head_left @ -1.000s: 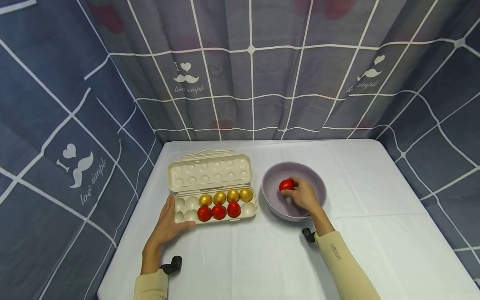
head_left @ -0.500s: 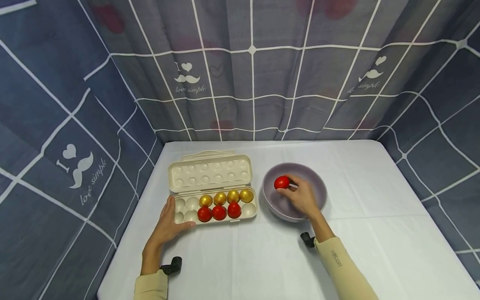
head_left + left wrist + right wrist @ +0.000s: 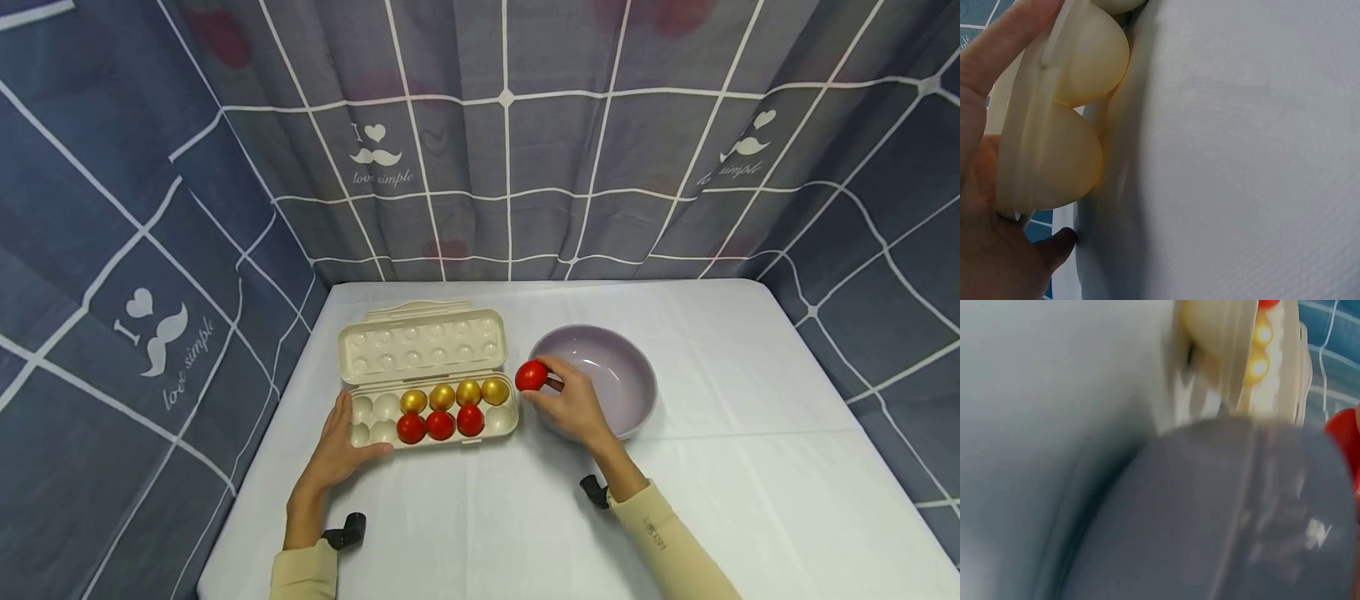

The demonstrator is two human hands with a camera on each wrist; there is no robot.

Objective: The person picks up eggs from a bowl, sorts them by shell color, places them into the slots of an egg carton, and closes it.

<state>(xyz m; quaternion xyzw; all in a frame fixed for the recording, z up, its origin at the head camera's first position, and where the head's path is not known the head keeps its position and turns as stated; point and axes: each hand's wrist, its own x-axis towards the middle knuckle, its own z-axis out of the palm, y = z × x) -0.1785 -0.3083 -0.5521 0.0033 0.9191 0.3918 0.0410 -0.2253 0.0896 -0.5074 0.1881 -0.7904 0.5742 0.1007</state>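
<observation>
My right hand [image 3: 572,402] pinches a red egg [image 3: 531,375] between thumb and fingers, over the left rim of a mauve bowl [image 3: 633,367]. That egg also shows at the right edge of the right wrist view. My left hand [image 3: 335,450] grips the left end of a cream egg carton [image 3: 491,433], thumb along the front edge and fingers at the left side. Several gold eggs [image 3: 442,397] fill part of the carton's back row. Three red eggs [image 3: 440,425] sit in front of them. Two left hollows in each row and the front right hollow are empty.
The carton's lid [image 3: 422,346] lies folded back behind its tray. A white cloth [image 3: 750,367] covers the table. Dark checked curtains [image 3: 465,150] hang behind and on both sides. Each wrist carries a small black camera mount [image 3: 345,531].
My right hand has lifted the red egg from inside the bowl and moved it left, to the bowl's rim near the carton. My left hand has stayed in place.
</observation>
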